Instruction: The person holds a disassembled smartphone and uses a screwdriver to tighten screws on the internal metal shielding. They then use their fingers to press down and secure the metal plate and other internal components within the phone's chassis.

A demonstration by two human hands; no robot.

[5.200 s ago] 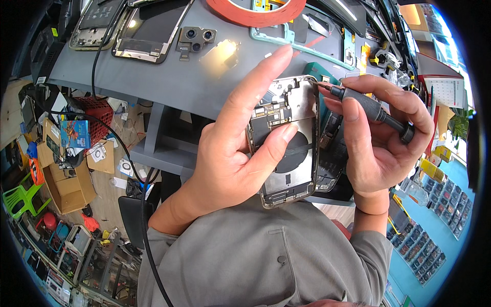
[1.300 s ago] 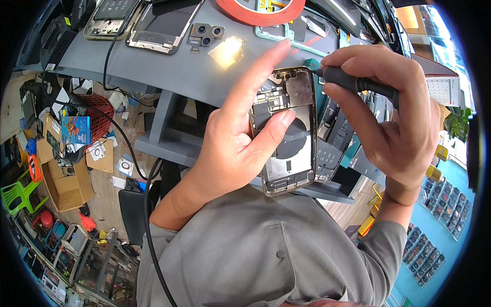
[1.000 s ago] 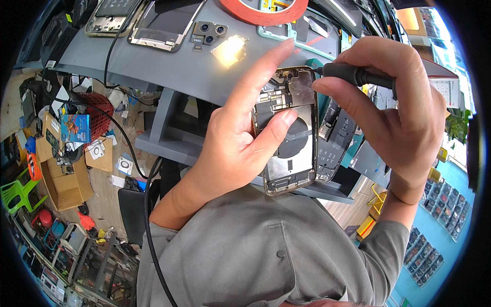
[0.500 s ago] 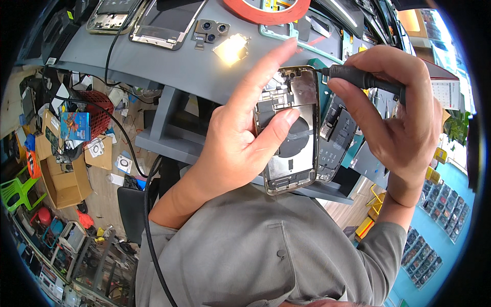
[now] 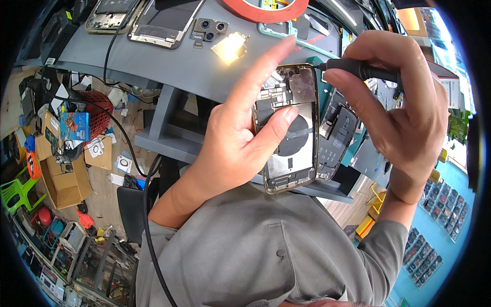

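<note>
My left hand [image 5: 232, 148] grips an opened phone housing [image 5: 290, 166] by its left side, thumb lying over the inner parts, index finger raised past its top. My right hand [image 5: 399, 123] is closed on a dark screwdriver [image 5: 358, 69], its tip at the housing's top right corner. Right of the housing, a second phone [image 5: 333, 152] with a battery rests on a teal piece [image 5: 354, 154]. Above lie a camera module [image 5: 209, 30], a shiny metal plate [image 5: 230, 48] and a roll of red tape [image 5: 240, 11].
Phone shells [image 5: 153, 36] and a cable [image 5: 107, 61] lie at the desk's back left; a pale teal frame [image 5: 276, 31] is behind my hands. Below left are a red basket [image 5: 97, 117], an open cardboard box [image 5: 66, 184] and a green stool [image 5: 18, 189]. Small packages line the wall [image 5: 450, 215] at right.
Since the first frame my right hand has risen and turned, with the screwdriver lying flatter at the same corner. The housing has shifted slightly upward in view.
</note>
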